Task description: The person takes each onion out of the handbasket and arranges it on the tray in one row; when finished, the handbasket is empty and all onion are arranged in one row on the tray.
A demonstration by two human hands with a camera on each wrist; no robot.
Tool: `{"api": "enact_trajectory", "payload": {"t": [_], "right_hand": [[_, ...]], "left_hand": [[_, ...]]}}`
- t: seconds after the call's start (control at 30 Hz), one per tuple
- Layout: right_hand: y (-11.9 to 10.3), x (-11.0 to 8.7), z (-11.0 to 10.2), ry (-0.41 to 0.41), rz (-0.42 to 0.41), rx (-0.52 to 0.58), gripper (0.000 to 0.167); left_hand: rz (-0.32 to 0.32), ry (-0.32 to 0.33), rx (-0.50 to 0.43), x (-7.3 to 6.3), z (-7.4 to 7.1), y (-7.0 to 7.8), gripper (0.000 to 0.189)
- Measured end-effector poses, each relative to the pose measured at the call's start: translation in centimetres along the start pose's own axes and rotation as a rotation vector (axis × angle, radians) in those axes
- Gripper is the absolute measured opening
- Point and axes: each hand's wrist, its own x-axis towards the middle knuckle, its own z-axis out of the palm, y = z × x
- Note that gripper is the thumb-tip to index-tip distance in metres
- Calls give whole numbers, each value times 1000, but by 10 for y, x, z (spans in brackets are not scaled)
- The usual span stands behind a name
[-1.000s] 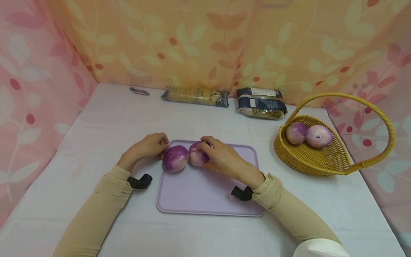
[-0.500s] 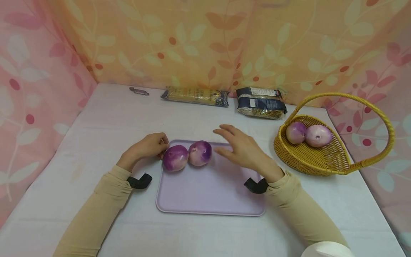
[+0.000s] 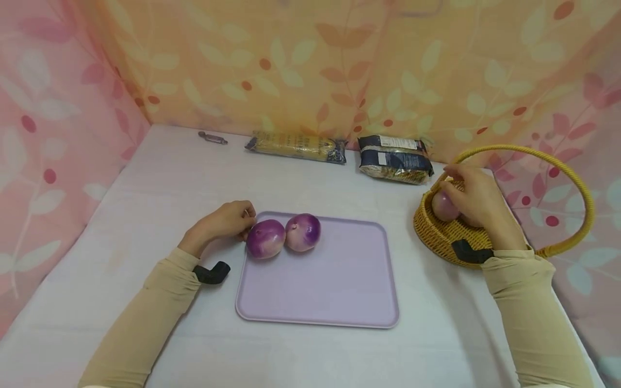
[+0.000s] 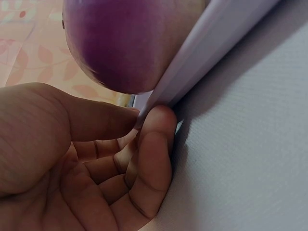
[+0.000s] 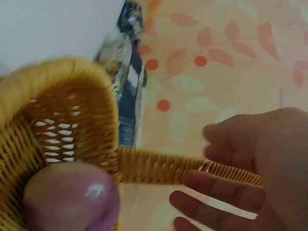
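My left hand [image 3: 222,222] pinches the upper left corner of a light purple tray [image 3: 320,285], thumb on top and curled fingers under its rim [image 4: 166,89] in the left wrist view. Two purple onions [image 3: 265,239] sit side by side on the tray near that corner. My right hand [image 3: 474,198] is over the yellow wicker basket [image 3: 432,237], inside its tall handle. One onion [image 3: 443,208] shows beside its fingers; the hand hides the other. In the right wrist view the fingers [image 5: 221,187] are spread and hold nothing, apart from the onion [image 5: 72,197].
At the back of the white table lie a long pasta packet [image 3: 296,146], a dark blue pasta bag [image 3: 395,159] and a small slim object [image 3: 212,138]. Floral curtains [image 3: 271,64] surround the table. The basket's handle [image 3: 577,183] arches up at the right.
My right hand has let go of the second onion on the tray and moved right, over the basket. The left hand has stayed at the tray corner.
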Motion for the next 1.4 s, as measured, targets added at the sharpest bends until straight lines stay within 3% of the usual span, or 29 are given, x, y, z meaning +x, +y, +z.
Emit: {"api": "enact_trajectory", "payload": {"t": [0.17, 0.37, 0.53, 0.9, 1.13, 1.27, 1.4], "right_hand": [[21, -4, 10, -141, 18, -70, 36], [28, -4, 24, -312, -27, -119, 45], [27, -5, 27, -354, -45, -158, 48], [31, -8, 30, -450, 17, -221, 53], [31, -12, 27, -459, 95, -203, 67], [29, -16, 23, -402, 107, -204, 69], [22, -22, 15, -301, 131, -134, 66]], "left_hand": [[2, -3, -2, 0, -1, 0, 19], [3, 1, -4, -1, -1, 1, 20], [2, 3, -12, -3, 0, 0, 20], [0, -1, -15, -3, 0, 2, 19], [12, 5, -9, -2, -1, 2, 19], [13, -2, -19, -2, -1, 2, 19], [12, -2, -17, -1, -1, 2, 19]]}}
